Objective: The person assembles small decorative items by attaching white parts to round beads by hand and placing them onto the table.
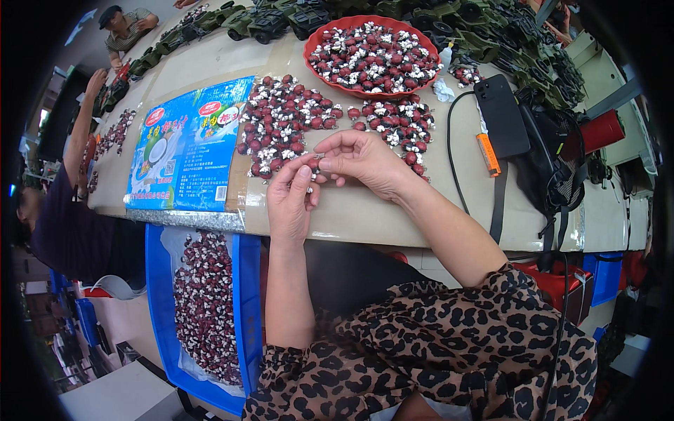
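My left hand (291, 200) and my right hand (368, 165) meet over the table near its front edge. Between their fingertips is a small dark red and white piece (313, 164), pinched from both sides; its exact kind is too small to make out. Just beyond my fingers lies a loose pile of similar red and white pieces (284, 116), with a second pile (404, 126) to its right. Behind them stands a red scalloped bowl (309, 59) heaped with the same pieces.
A blue printed cardboard sheet (186, 147) lies left of the piles. Below the table edge is a blue bin (246, 309) of pieces. To the right are a black phone (502, 112), an orange-labelled tube (487, 154), a cable and a black bag (554, 154). Green toy vehicles (270, 24) line the back; co-workers sit at left.
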`<state>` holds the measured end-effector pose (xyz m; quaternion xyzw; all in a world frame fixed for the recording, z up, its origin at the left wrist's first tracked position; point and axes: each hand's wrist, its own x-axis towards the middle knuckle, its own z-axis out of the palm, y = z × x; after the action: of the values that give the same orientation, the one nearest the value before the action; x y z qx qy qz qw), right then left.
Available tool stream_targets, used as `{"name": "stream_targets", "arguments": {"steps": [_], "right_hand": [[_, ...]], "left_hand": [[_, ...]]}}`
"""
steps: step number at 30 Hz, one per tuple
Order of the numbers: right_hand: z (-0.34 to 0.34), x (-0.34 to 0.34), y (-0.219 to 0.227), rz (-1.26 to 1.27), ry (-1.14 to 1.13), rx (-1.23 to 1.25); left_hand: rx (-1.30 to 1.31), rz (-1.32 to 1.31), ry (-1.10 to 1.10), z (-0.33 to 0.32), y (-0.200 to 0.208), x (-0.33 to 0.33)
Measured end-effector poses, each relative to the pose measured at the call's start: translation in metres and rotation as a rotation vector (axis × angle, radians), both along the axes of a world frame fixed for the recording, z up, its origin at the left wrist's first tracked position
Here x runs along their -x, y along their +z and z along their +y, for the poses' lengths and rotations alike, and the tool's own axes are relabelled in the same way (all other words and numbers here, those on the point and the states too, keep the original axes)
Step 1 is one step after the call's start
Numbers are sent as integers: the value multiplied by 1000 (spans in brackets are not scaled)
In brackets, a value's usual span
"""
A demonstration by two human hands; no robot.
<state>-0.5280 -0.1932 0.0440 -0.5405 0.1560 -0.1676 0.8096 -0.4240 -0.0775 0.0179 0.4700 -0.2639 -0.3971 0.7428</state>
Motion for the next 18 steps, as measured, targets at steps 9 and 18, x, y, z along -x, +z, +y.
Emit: {"name": "stream_targets", "arguments": {"steps": [9, 18], "right_hand": [[-3, -1, 0, 31, 8, -99], [7, -1, 4, 48, -49, 92]], "left_hand": [[33, 8, -10, -3, -2, -2], [-74, -31, -24, 0, 4, 4]]}}
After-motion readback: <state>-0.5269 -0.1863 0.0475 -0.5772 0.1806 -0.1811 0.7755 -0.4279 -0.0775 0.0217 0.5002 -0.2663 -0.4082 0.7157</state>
